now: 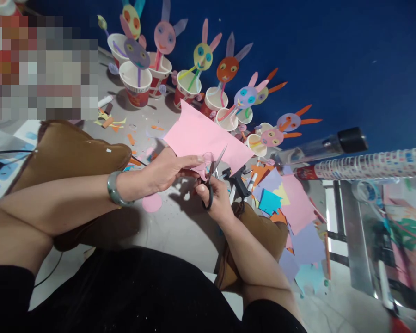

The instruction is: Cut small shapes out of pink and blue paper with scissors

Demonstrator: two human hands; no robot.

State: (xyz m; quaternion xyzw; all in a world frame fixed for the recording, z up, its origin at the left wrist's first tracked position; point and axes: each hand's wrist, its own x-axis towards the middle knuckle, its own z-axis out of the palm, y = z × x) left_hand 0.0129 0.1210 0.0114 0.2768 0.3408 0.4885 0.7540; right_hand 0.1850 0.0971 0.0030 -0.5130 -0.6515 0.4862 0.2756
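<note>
A large sheet of pink paper (208, 132) is pinched along its near edge by my left hand (168, 169), thumb on top. A small circle is drawn near that edge, beside my thumb. My right hand (217, 201) grips black-handled scissors (210, 192), fingers through the loops. Their blades are at the paper's edge by the circle, pointing up and to the right. Below my left hand a cut pink paper disc (152, 202) lies on the floor.
Paper cups with rabbit-faced paper figures (136, 83) line the blue wall. Orange and yellow paper scraps (113, 121) lie at left. A black glue gun (241, 185), coloured paper sheets (298, 203) and a long stack of cups (367, 164) are at right.
</note>
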